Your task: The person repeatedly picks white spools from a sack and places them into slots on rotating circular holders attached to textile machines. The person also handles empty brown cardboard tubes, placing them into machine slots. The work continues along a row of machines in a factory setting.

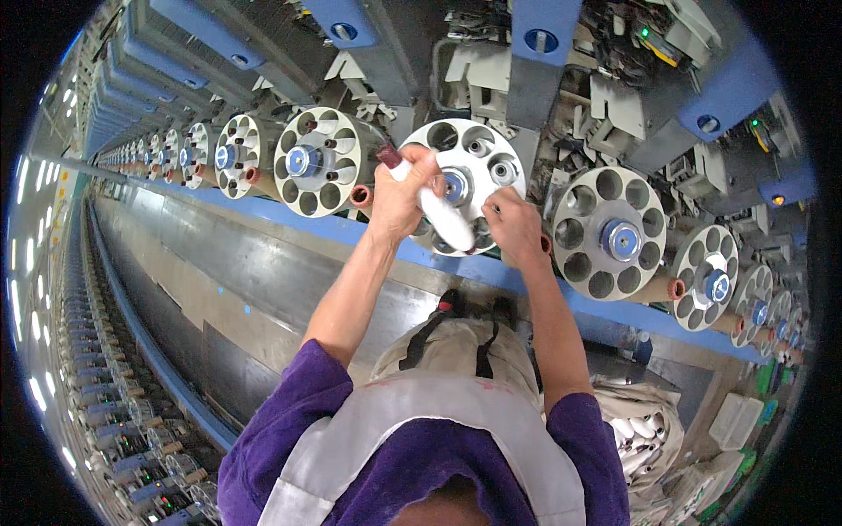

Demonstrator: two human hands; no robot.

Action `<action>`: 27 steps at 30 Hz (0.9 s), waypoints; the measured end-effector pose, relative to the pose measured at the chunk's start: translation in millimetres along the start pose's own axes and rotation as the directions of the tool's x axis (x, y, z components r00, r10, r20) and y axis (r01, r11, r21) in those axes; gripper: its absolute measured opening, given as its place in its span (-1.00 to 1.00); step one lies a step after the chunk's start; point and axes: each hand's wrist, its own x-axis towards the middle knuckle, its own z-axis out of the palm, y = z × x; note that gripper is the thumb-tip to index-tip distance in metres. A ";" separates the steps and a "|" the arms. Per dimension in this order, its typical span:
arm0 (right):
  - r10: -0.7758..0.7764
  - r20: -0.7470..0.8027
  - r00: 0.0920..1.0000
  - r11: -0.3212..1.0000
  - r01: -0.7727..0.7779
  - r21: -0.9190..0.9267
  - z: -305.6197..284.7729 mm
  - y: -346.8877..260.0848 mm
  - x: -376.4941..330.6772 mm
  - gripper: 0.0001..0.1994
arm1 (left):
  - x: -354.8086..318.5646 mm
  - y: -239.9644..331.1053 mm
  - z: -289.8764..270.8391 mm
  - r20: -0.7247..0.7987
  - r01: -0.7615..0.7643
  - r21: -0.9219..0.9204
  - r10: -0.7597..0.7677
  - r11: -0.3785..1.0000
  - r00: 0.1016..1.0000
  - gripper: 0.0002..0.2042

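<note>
My left hand [405, 197] is closed around a yarn bobbin [445, 219], wound thick with white yarn and showing a dark red tube end at the upper left. It slants across the front of a white round magazine [460, 159] with round pockets and a metal hub. Two pockets at its upper right hold bobbins seen end-on. By the magazine's right rim, my right hand [516, 226] has its fingers pinched together. Whether a thread is between them is too small to tell.
More round magazines, such as one on the left [340, 180] and one on the right [586, 206], line the machine above a blue rail [298, 223]. Brown tubes [360, 195] sit between them. At lower right stands a cloth sack [671, 405] of white bobbins. Another machine row [114, 394] runs along the left.
</note>
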 end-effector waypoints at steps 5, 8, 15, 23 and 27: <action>0.238 0.221 0.946 0.693 -0.325 0.644 -9.1 -17.7 -1.7 -0.84 | 1.1 -7.0 -13.5 -0.107 -0.088 -0.302 0.058 0.949 0.993 -0.62; 0.196 0.264 0.944 0.707 -0.323 0.629 -6.0 -28.8 -3.9 -0.79 | -5.0 -18.7 -16.9 -0.177 -0.072 -0.296 0.020 0.953 0.984 -0.55; 0.299 0.053 0.953 0.751 -0.269 0.603 38.9 -40.8 -24.8 -0.91 | -24.3 -39.9 -11.1 -0.250 -0.140 -0.225 0.082 0.964 0.965 -0.57; 0.449 0.148 0.881 0.123 -0.225 0.967 1.6 -22.6 -29.4 -0.91 | -49.1 -100.7 11.9 -0.088 -0.292 0.468 0.372 0.834 0.924 -0.76; 0.374 0.244 0.895 0.302 -0.366 0.880 -42.6 -60.0 22.7 -0.95 | -24.2 -72.3 10.5 0.091 -0.027 0.255 0.004 0.966 0.996 -0.48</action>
